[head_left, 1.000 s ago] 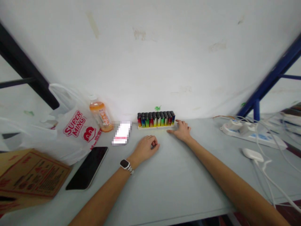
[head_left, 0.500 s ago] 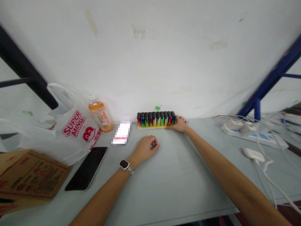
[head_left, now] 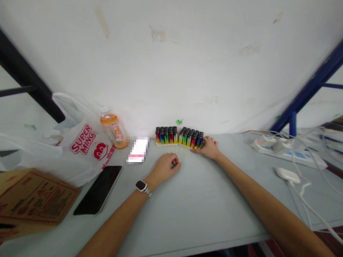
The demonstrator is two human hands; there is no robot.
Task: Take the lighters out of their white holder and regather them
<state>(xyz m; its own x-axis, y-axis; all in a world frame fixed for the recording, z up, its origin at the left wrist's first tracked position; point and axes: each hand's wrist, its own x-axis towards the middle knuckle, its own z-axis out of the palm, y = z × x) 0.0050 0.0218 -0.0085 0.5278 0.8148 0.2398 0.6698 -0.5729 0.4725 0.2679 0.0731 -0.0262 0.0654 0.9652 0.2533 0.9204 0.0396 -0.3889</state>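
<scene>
Two white trays of upright lighters with black tops and coloured bodies stand by the wall. The left lighter tray (head_left: 166, 144) lies parallel to the wall. The right lighter tray (head_left: 184, 146) is turned at an angle, its right end nearer to me. My right hand (head_left: 209, 147) grips that right end, thumb at the front and fingers round the side; part of the end is hidden. My left hand (head_left: 166, 167) rests on the table in front of the left tray, fingers loosely curled in and nothing seen in them. A watch (head_left: 141, 185) is on its wrist.
At left are a cardboard box (head_left: 37, 200), a white plastic bag (head_left: 83, 150), a dark phone (head_left: 99, 191), an orange drink bottle (head_left: 114, 130) and a blurred-out phone-like thing (head_left: 138, 150). At right lie a power strip (head_left: 289, 153), a white charger case (head_left: 288, 175) and cables.
The right lighter tray has swung away from the left one, its right end coming toward me and slightly right with my right hand. My left hand has stayed put.
</scene>
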